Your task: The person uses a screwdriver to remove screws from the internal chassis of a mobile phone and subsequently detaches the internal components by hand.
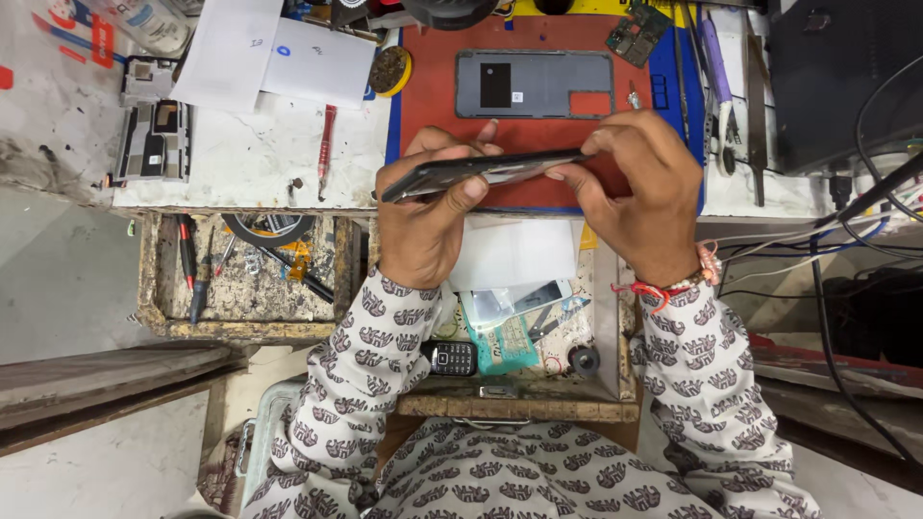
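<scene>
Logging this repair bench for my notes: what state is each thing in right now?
Smartphone: held edge-on, above the mat.
Left hand: gripping its left end.
Right hand: pinching its right end.
Back cover: removed, lying flat on red mat.
Drawers: pulled open.
Keypad phone: lying in drawer.

Both forearms, in patterned sleeves, reach forward and angle inward so the wrists converge. The left hand (428, 216) is curled, thumb laid along the near side and fingertips wrapped over the far edge of what it grips. The right hand (639, 197) sits just beside it, knuckles up, fingers bent and pinching the other end. A red thread circles the right wrist.
</scene>
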